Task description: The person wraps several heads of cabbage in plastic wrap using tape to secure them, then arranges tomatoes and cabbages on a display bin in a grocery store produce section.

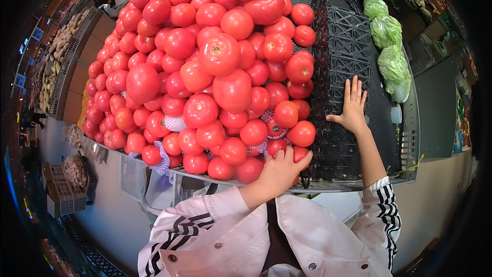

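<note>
A large heap of red tomatoes (pixel 219 54) fills the middle and left of the display. At its near right corner, my left hand (pixel 282 169) curls around a tomato (pixel 300 153), which shows between thumb and fingers. My right hand (pixel 351 111), a ring on one finger, is spread palm down over the black plastic lattice crates (pixel 348 46) to the right of the heap. Whether its palm presses on the lattice cannot be told. An upright black lattice wall (pixel 319 84) stands between the tomatoes and my right hand.
Wrapped leafy cabbages (pixel 392 67) line the display's right side, with a white roll (pixel 396 115) below them. Foam net sleeves (pixel 175 123) lie among the tomatoes. A grey rim (pixel 334 186) runs along the front. Left on the floor stand crates (pixel 67 196) beside bagged produce (pixel 75 171).
</note>
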{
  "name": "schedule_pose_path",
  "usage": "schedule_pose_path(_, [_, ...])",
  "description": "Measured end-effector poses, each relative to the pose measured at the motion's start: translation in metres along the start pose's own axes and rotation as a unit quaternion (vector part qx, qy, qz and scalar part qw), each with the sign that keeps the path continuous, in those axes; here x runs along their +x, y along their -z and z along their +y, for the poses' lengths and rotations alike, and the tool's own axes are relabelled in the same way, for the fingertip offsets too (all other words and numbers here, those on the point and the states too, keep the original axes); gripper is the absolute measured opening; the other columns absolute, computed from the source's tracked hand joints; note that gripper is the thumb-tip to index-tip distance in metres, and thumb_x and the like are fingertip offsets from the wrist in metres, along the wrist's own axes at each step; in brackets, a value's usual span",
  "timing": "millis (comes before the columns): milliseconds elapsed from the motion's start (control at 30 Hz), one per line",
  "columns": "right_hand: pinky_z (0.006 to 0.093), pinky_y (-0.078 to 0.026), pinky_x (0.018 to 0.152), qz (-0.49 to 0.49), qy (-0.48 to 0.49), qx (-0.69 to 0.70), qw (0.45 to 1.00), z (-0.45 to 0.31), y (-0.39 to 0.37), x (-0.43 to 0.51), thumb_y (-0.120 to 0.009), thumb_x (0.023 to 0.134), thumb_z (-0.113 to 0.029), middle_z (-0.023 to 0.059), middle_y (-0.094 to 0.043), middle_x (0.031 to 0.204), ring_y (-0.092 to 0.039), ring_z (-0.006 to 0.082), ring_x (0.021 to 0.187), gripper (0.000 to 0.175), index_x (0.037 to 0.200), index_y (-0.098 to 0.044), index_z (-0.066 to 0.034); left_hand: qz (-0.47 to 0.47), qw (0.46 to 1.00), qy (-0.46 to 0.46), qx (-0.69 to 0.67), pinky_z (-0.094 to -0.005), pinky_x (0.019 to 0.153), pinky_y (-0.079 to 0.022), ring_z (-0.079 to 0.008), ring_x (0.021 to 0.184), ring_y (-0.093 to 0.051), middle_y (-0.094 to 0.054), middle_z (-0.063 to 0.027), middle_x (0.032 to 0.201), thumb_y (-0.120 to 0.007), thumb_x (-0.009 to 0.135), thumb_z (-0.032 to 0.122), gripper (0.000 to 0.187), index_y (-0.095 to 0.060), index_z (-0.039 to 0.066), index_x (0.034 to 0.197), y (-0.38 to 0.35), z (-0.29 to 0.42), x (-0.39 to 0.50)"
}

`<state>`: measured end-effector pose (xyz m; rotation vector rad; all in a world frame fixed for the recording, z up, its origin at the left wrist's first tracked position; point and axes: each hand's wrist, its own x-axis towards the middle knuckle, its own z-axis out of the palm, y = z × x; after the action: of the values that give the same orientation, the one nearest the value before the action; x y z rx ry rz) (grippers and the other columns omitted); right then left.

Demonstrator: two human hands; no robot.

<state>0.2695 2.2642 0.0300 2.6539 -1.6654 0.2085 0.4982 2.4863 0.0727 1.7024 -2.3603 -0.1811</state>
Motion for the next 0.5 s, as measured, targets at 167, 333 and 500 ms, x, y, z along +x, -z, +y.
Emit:
schedule_pose_path(167, [0.0615,-0.005,0.117,0.036,-0.001,0.011,0.999,-0.001,-0.008,-0.004,-0.089,0.05,-0.052,0.0239,0.004,0.162,0.002,0.0409,0.151,0.143,0.156,-0.008,-0.0027,-0.042,0.997,-0.001,-0.07,-0.0391,0.057,-0.052,-0.0289,0.082,-0.061,-0.053,-0.0156,0.103,-0.067,0.082,0.031,0.06,-0.048,0.027,0.139,0.011,-0.008,0.0])
schedule_pose_path(333, [0.0613,-0.009,0.117,0.063,-0.024,-0.052,0.996,-0.042,-0.029,-0.01,-0.087,0.061,-0.023,0.0231,0.0,0.163,-0.002,0.0425,0.15,0.122,0.157,-0.013,-0.0079,-0.079,0.965,0.047,-0.247,-0.0393,0.065,-0.054,-0.0295,0.093,-0.063,-0.054,-0.013,0.118,-0.067,0.087,0.038,0.063,-0.042,0.028,0.145,0.06,-0.032,-0.025])
schedule_pose_path(500, [0.0569,-0.019,0.117,0.124,-0.182,-0.264,0.939,-0.057,-0.094,0.001,-0.051,0.094,-0.024,0.0124,-0.01,0.165,-0.014,0.0299,0.151,0.075,0.159,-0.014,-0.0222,0.131,0.832,0.188,-0.506,-0.0367,0.096,-0.048,-0.024,0.118,-0.058,-0.051,-0.0115,0.135,-0.073,0.086,0.017,0.07,-0.037,0.013,0.146,0.129,-0.105,-0.081])
